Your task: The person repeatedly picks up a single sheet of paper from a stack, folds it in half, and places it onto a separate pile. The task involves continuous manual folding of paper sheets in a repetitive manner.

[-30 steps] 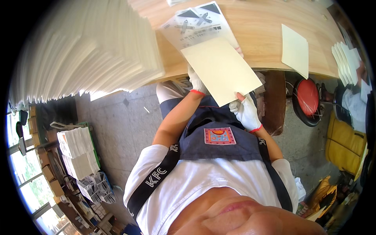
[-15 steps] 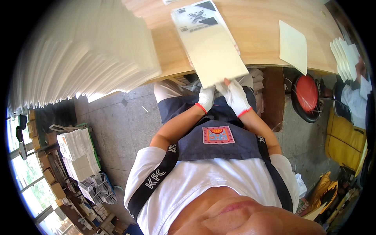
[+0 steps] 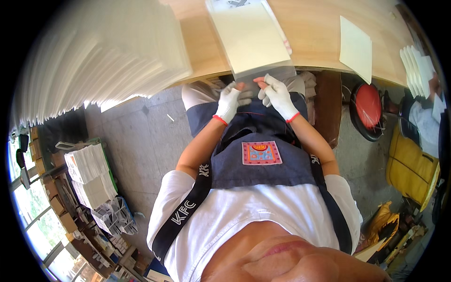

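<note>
A cream pad of paper (image 3: 251,40) lies inside a clear plastic bag (image 3: 263,73) at the table's near edge, and the bag's see-through flap hangs past the pad. Both my hands wear white knitted gloves with red cuffs and some bare fingertips. My left hand (image 3: 231,101) is just below the flap's left corner, its fingers loosely bent and apart, slightly blurred. On the other side, my right hand (image 3: 278,97) has its thumb and forefinger by the flap's edge, with a gap between them. Whether any fingertip touches the thin film cannot be made out.
A tall stack of white sheets (image 3: 108,56) fills the table's left. A single cream pad (image 3: 355,49) overhangs the edge at right, beyond it several fanned pads (image 3: 412,73). A red round stool (image 3: 367,110) stands below. Filled crates (image 3: 89,176) are on the floor at left.
The cream pad has slid away from me, further into the clear bag, baring the flap. Both hands have come off the pad's near end; the left has moved left and apart from the right.
</note>
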Motion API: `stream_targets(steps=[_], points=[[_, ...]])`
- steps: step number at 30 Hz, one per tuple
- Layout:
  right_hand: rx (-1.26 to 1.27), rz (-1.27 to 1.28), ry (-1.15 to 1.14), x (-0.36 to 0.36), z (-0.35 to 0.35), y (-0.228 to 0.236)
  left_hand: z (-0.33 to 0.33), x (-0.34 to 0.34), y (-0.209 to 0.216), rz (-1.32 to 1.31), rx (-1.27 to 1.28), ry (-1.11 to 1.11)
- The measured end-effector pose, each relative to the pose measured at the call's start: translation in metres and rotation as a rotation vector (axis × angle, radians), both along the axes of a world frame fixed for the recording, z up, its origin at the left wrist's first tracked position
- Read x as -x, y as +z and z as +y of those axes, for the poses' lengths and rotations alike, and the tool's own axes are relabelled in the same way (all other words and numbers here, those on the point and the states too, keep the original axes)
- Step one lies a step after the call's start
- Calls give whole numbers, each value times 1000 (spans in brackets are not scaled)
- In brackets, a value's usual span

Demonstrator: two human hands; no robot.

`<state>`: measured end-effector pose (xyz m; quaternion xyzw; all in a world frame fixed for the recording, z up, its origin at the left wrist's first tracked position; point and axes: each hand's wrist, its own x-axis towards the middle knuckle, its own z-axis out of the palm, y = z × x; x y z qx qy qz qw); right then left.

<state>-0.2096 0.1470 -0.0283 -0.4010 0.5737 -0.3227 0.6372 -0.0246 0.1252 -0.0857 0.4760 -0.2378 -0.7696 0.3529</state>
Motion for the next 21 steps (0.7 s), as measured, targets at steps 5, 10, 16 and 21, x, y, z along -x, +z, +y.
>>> stream_targets(steps=[5,10,16,21], points=[[748,849,319,-28,-22,-17,-7,-9,5,-148,130,29],[840,907,510,-33,-35,-21,-15,-19,-1,-264,275,-117],[259,296,161,17,-13,5,-3,-21,12,-225,119,14],[482,414,269,-4,-15,4,-3,-16,23,-197,158,31]])
